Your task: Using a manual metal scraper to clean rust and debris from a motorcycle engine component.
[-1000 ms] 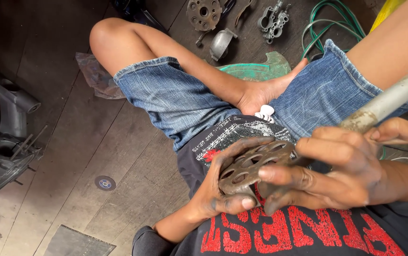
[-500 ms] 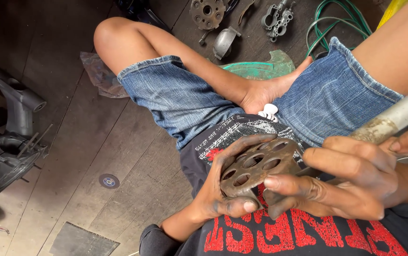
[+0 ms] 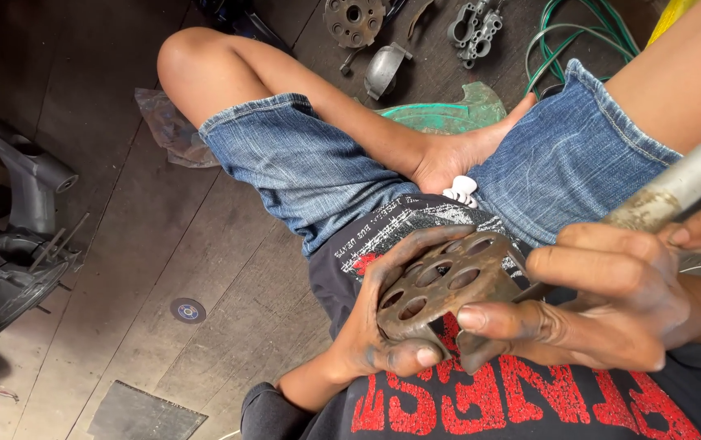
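I sit cross-legged on a dark wooden floor in denim shorts. My left hand cups a rusty round metal plate with several holes from below, thumb at its lower rim. My right hand grips the same plate from the right, its thumb pressed on the plate's lower edge. A grey metal tube runs up and right from behind my right hand; its lower end is hidden by my fingers.
Grey engine casings lie at the left. Metal parts, a curved cover and a small casting lie at the top, beside green cable. A green plastic sheet, a small disc and a dark slab rest on the floor.
Both hands keep hold of the holed plate. The plate and hands have shifted slightly right and down in view, with the right thumb now lower on the plate's edge.
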